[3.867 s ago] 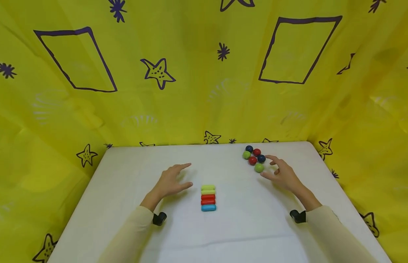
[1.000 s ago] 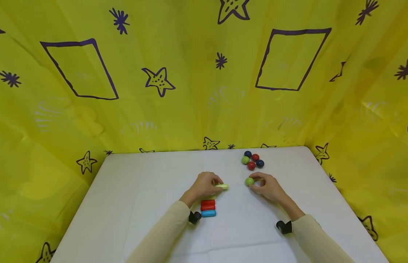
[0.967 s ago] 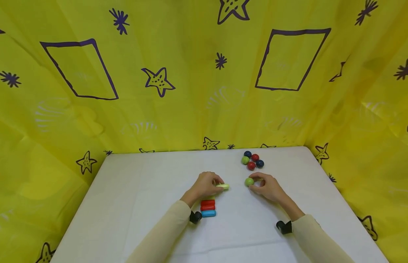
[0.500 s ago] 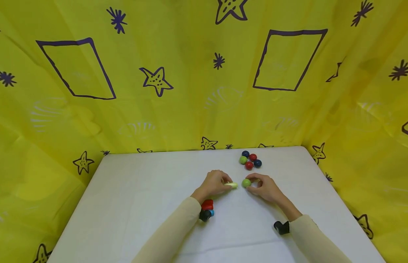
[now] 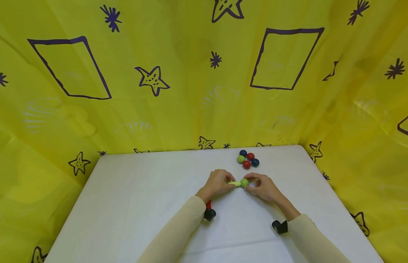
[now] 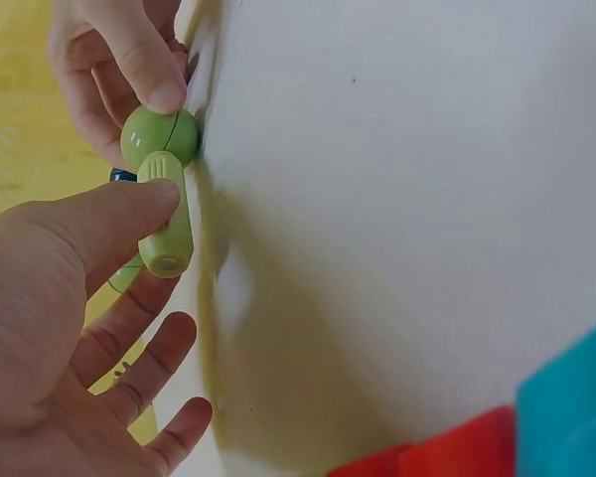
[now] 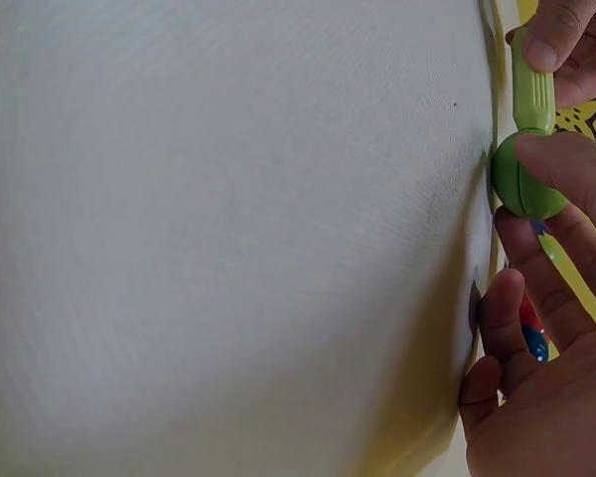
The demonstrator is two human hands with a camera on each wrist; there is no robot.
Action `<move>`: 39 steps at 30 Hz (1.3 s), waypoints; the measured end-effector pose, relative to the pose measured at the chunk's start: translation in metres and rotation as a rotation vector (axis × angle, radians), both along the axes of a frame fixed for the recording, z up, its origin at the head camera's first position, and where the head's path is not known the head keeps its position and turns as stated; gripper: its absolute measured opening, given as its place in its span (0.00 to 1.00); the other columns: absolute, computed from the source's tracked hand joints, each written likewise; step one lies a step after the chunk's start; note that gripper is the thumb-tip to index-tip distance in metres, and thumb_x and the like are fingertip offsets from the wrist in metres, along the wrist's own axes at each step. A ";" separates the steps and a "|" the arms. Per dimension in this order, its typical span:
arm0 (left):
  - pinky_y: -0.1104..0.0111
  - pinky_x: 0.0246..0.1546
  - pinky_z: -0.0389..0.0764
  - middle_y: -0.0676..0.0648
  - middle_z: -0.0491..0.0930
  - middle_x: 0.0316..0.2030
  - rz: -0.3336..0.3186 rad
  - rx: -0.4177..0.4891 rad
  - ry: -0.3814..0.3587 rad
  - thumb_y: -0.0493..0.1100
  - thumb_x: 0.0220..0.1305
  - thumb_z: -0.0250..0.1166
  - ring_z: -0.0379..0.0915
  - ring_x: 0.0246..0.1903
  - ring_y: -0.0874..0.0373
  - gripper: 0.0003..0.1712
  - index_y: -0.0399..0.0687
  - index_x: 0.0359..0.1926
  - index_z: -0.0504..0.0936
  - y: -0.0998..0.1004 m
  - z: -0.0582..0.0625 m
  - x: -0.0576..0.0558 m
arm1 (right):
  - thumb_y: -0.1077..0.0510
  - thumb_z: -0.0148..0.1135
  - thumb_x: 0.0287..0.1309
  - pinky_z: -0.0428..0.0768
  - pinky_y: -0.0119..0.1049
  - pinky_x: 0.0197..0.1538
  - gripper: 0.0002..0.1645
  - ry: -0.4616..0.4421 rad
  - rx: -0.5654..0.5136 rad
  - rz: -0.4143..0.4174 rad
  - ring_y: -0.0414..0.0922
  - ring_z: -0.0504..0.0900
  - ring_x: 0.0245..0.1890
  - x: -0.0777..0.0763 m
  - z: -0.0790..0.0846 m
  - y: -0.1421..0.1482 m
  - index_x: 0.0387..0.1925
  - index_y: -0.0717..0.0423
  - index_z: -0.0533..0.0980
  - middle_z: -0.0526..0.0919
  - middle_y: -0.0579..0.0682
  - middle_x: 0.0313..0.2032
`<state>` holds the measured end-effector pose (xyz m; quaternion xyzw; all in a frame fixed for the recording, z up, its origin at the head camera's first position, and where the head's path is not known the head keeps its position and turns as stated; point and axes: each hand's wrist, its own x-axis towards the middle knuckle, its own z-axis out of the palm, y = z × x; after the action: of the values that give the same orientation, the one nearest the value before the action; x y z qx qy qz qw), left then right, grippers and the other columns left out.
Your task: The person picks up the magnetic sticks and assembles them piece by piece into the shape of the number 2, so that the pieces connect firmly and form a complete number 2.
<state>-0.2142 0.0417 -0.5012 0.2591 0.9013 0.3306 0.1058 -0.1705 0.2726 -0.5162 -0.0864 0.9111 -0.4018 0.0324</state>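
My left hand (image 5: pixel 218 181) pinches a light green ribbed toy rod (image 5: pixel 236 183) between thumb and index finger. The other left fingers hang loosely curled in the left wrist view. A green ball (image 5: pixel 245 182) is gripped by my right hand (image 5: pixel 265 187), thumb on one side and fingers on the other. One end of the rod meets the ball in all three views, and both are near the table's middle. The rod's free end (image 6: pixel 167 265) shows a small round disc. Red rods (image 5: pixel 208 205) lie under my left wrist, mostly hidden by it.
Several balls sit in a cluster beyond my hands: red (image 5: pixel 246 164), dark blue (image 5: pixel 255 162) and green (image 5: pixel 241 159). A blue rod (image 6: pixel 566 407) shows beside the red ones in the left wrist view. Yellow patterned cloth (image 5: pixel 177 117) rises behind the white table (image 5: pixel 151 204).
From open hands, the left took a light green rod from the row and the right a green ball from the cluster. Both came together at the middle; the rod's end now meets the ball.
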 end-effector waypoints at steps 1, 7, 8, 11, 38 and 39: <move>0.65 0.47 0.71 0.57 0.82 0.32 0.002 0.001 -0.005 0.45 0.63 0.75 0.70 0.36 0.62 0.08 0.51 0.43 0.92 0.000 0.000 0.000 | 0.56 0.76 0.58 0.67 0.33 0.31 0.21 0.000 0.002 0.000 0.45 0.70 0.29 0.000 0.000 0.000 0.53 0.53 0.82 0.85 0.48 0.43; 0.65 0.48 0.71 0.58 0.81 0.32 0.015 -0.005 -0.009 0.46 0.63 0.74 0.70 0.37 0.62 0.08 0.52 0.42 0.92 0.002 -0.002 0.000 | 0.57 0.75 0.58 0.68 0.33 0.30 0.20 0.002 0.004 -0.005 0.44 0.70 0.29 0.001 0.001 0.001 0.53 0.53 0.82 0.85 0.49 0.43; 0.64 0.49 0.71 0.58 0.81 0.32 0.017 -0.006 -0.007 0.46 0.63 0.74 0.70 0.37 0.62 0.08 0.53 0.42 0.92 0.002 -0.002 0.000 | 0.57 0.75 0.58 0.68 0.33 0.30 0.20 0.004 0.002 -0.004 0.44 0.70 0.28 0.001 0.001 0.001 0.52 0.54 0.82 0.85 0.49 0.43; 0.64 0.49 0.71 0.58 0.81 0.32 0.017 -0.010 -0.009 0.46 0.63 0.74 0.70 0.37 0.62 0.08 0.53 0.43 0.92 0.003 -0.002 0.000 | 0.57 0.75 0.58 0.68 0.33 0.30 0.20 0.007 -0.001 -0.005 0.44 0.70 0.29 0.002 0.001 0.001 0.52 0.53 0.82 0.85 0.49 0.43; 0.54 0.55 0.72 0.51 0.86 0.45 0.005 0.013 0.058 0.49 0.67 0.71 0.77 0.42 0.57 0.18 0.54 0.56 0.86 0.010 0.009 -0.015 | 0.57 0.75 0.58 0.73 0.33 0.34 0.21 0.019 0.028 -0.008 0.44 0.73 0.32 0.007 0.002 0.016 0.53 0.55 0.82 0.85 0.50 0.44; 0.54 0.55 0.72 0.50 0.86 0.45 0.004 0.018 0.067 0.49 0.67 0.70 0.78 0.42 0.57 0.18 0.53 0.57 0.86 0.011 0.010 -0.016 | 0.57 0.75 0.59 0.73 0.33 0.34 0.21 0.020 0.027 -0.007 0.44 0.73 0.32 0.008 0.003 0.016 0.53 0.56 0.82 0.85 0.51 0.44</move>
<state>-0.2306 0.0524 -0.4907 0.2692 0.9019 0.3298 0.0724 -0.1629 0.2888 -0.5135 -0.0870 0.9171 -0.3885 0.0231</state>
